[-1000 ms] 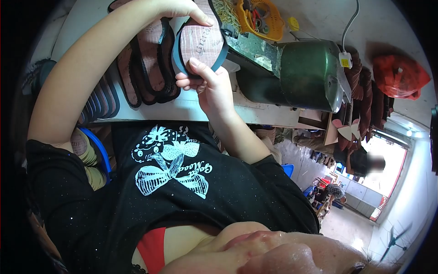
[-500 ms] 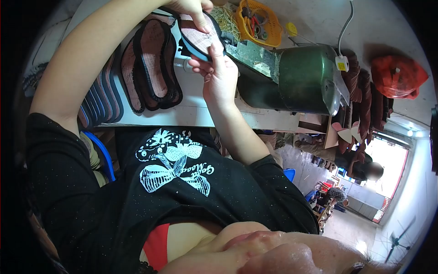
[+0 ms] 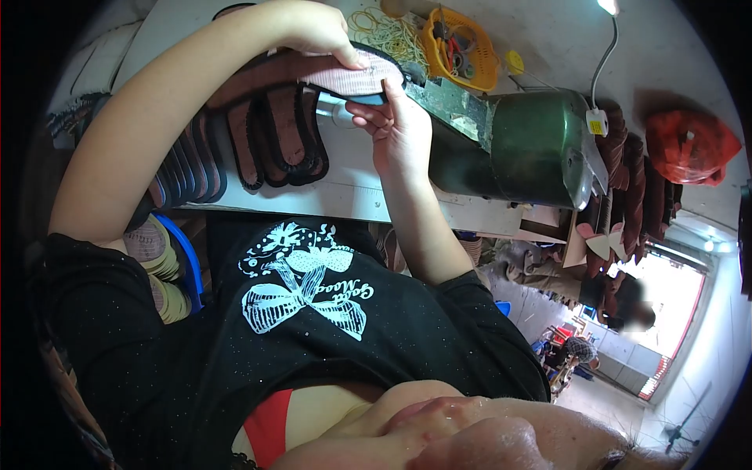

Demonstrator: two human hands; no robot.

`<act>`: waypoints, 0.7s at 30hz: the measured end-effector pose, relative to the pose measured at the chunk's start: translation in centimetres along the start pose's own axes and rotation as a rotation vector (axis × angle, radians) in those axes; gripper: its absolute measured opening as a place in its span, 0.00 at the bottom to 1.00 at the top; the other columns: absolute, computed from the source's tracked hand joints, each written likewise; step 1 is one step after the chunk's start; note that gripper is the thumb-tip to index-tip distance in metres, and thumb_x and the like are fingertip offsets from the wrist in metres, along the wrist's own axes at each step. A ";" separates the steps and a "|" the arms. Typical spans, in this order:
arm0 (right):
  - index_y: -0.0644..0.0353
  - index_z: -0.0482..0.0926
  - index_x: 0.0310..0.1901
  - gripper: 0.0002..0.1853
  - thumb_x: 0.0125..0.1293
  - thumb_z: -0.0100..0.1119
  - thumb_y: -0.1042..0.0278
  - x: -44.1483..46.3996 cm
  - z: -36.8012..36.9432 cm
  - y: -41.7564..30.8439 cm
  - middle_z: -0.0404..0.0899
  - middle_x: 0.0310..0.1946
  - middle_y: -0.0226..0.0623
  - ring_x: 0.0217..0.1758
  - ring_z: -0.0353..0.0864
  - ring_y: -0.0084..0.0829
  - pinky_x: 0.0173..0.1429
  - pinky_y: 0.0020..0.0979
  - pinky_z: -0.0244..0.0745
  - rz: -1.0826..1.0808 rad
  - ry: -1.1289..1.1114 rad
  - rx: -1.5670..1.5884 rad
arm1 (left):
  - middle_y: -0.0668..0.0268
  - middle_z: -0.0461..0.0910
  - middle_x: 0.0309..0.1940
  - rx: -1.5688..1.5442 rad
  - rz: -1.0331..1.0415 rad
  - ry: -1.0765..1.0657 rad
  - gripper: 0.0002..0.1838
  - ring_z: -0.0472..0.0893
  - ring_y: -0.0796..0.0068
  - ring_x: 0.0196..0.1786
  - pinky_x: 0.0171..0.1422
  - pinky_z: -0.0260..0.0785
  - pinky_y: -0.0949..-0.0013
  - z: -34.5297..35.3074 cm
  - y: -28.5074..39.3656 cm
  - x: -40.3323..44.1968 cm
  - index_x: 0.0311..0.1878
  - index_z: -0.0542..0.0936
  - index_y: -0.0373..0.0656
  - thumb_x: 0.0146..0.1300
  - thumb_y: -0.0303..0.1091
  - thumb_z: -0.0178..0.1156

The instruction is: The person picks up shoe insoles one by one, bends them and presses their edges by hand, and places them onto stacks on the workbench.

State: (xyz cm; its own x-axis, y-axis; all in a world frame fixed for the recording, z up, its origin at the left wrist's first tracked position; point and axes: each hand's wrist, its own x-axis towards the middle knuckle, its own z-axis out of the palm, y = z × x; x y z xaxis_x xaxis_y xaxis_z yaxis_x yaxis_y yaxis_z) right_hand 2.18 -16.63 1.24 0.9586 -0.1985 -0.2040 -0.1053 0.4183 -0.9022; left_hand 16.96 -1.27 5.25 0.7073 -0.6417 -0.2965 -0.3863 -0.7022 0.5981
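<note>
My left hand [image 3: 317, 31] grips a pink striped shoe insole [image 3: 341, 74] with black edging, its thumb pressed on the top face. My right hand [image 3: 399, 129] pinches the same insole near its right end, thumb above and fingers beneath. The end of the insole lies close to the head of a green sewing machine [image 3: 536, 145]. Below it on the white table, several finished-looking insoles [image 3: 290, 137] with black edges overlap. At the left, a row of insoles [image 3: 188, 168] leans together, partly behind my left forearm.
A yellow basket [image 3: 489, 66] with tools stands behind the machine, beside a heap of pale cord [image 3: 388, 35]. A red plastic bag [image 3: 689, 149] is at the right. A blue-rimmed container [image 3: 188, 266] with more soles sits by my left side. Two people are further off.
The insole has turned to lie lengthwise from left to right, its longer part now showing. Both hands have shifted slightly right in view, still holding it.
</note>
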 end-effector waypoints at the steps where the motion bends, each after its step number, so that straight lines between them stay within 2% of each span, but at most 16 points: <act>1: 0.69 0.78 0.41 0.18 0.70 0.55 0.57 -0.2 0.3 -0.3 0.83 0.32 0.44 0.31 0.86 0.33 0.33 0.26 0.79 0.000 0.000 0.008 | 0.58 0.77 0.22 -0.062 -0.025 -0.028 0.31 0.79 0.69 0.26 0.34 0.73 0.63 0.3 0.0 -0.1 0.28 0.81 0.31 0.48 0.58 0.69; 4: 0.68 0.78 0.41 0.17 0.69 0.57 0.58 0.0 -0.5 0.0 0.83 0.32 0.43 0.28 0.84 0.31 0.33 0.26 0.78 0.020 0.001 -0.019 | 0.57 0.79 0.23 -0.203 -0.163 -0.079 0.32 0.81 0.65 0.25 0.28 0.75 0.57 0.5 1.7 -1.8 0.34 0.82 0.31 0.46 0.58 0.70; 5: 0.67 0.78 0.41 0.16 0.68 0.58 0.59 -0.1 -0.5 -0.3 0.83 0.31 0.41 0.27 0.84 0.29 0.33 0.25 0.78 0.033 -0.002 -0.018 | 0.55 0.80 0.23 -0.254 -0.186 -0.057 0.33 0.82 0.61 0.25 0.25 0.76 0.52 0.8 1.8 -2.1 0.35 0.82 0.30 0.45 0.58 0.71; 8: 0.66 0.78 0.41 0.13 0.66 0.60 0.62 -0.7 -0.5 -0.9 0.82 0.30 0.37 0.26 0.81 0.26 0.33 0.24 0.77 0.060 -0.024 -0.032 | 0.39 0.77 0.49 -0.391 -0.224 -0.114 0.40 0.81 0.39 0.45 0.50 0.74 0.42 1.1 2.4 -3.0 0.55 0.78 0.33 0.48 0.58 0.70; 9: 0.65 0.78 0.41 0.12 0.66 0.60 0.63 -0.8 -0.6 -0.9 0.82 0.30 0.35 0.26 0.81 0.26 0.34 0.24 0.77 0.062 -0.042 -0.049 | 0.41 0.79 0.44 -0.426 -0.244 -0.124 0.38 0.83 0.44 0.40 0.40 0.78 0.48 1.3 2.4 -3.0 0.53 0.79 0.34 0.49 0.59 0.68; 12: 0.64 0.78 0.41 0.11 0.63 0.64 0.65 -2.0 -0.9 -0.9 0.81 0.30 0.30 0.29 0.79 0.19 0.35 0.21 0.74 0.104 -0.112 -0.175 | 0.51 0.81 0.24 -0.501 -0.172 -0.064 0.35 0.83 0.65 0.24 0.23 0.78 0.60 2.5 2.3 -3.1 0.36 0.82 0.28 0.51 0.60 0.66; 13: 0.64 0.78 0.43 0.12 0.63 0.64 0.66 -2.8 -0.6 -0.9 0.81 0.30 0.29 0.30 0.78 0.18 0.35 0.19 0.73 0.089 -0.121 -0.232 | 0.50 0.81 0.23 -0.477 -0.183 -0.080 0.37 0.83 0.67 0.21 0.19 0.77 0.65 2.5 2.5 -3.3 0.35 0.81 0.24 0.55 0.61 0.63; 14: 0.63 0.77 0.44 0.13 0.63 0.64 0.66 -3.6 0.1 -0.7 0.81 0.31 0.28 0.31 0.77 0.16 0.34 0.18 0.72 0.073 -0.129 -0.289 | 0.50 0.81 0.22 -0.478 -0.193 -0.102 0.38 0.83 0.67 0.20 0.19 0.76 0.66 2.5 2.5 -3.4 0.34 0.80 0.23 0.56 0.62 0.62; 15: 0.62 0.76 0.46 0.13 0.63 0.65 0.67 -3.9 0.6 0.1 0.81 0.32 0.26 0.32 0.76 0.12 0.33 0.14 0.68 0.045 -0.128 -0.168 | 0.50 0.80 0.20 -0.478 -0.202 -0.126 0.38 0.82 0.67 0.19 0.18 0.76 0.66 2.4 2.6 -3.5 0.33 0.80 0.22 0.57 0.62 0.61; 18: 0.62 0.77 0.46 0.12 0.63 0.64 0.70 -2.6 -1.5 -0.3 0.81 0.34 0.25 0.33 0.76 0.12 0.33 0.13 0.66 0.102 -0.189 -0.280 | 0.52 0.79 0.17 -0.461 -0.155 -0.203 0.36 0.82 0.68 0.17 0.18 0.76 0.68 1.7 2.8 -3.9 0.32 0.78 0.20 0.60 0.58 0.61; 20: 0.62 0.78 0.46 0.11 0.64 0.63 0.69 -2.2 -0.8 -0.4 0.81 0.33 0.25 0.28 0.72 0.08 0.29 0.13 0.60 0.105 -0.154 -0.144 | 0.53 0.79 0.17 -0.476 -0.085 -0.247 0.34 0.83 0.69 0.18 0.19 0.77 0.69 1.9 2.1 -3.9 0.32 0.78 0.21 0.60 0.55 0.62; 21: 0.65 0.77 0.47 0.11 0.64 0.62 0.71 -2.0 -1.0 -0.7 0.82 0.36 0.29 0.33 0.74 0.12 0.36 0.15 0.65 0.120 -0.192 -0.113 | 0.56 0.78 0.15 -0.487 -0.124 -0.194 0.30 0.80 0.72 0.15 0.16 0.73 0.72 2.0 2.4 -3.9 0.29 0.77 0.25 0.59 0.52 0.65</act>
State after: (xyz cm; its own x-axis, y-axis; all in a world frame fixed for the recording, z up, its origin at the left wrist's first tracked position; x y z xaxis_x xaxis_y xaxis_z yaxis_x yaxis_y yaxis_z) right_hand 0.09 -17.45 1.88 0.9690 0.0228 -0.2459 -0.2398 0.3249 -0.9149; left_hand 12.07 -1.03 6.38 0.5897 -0.6409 -0.4914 0.0452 -0.5814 0.8124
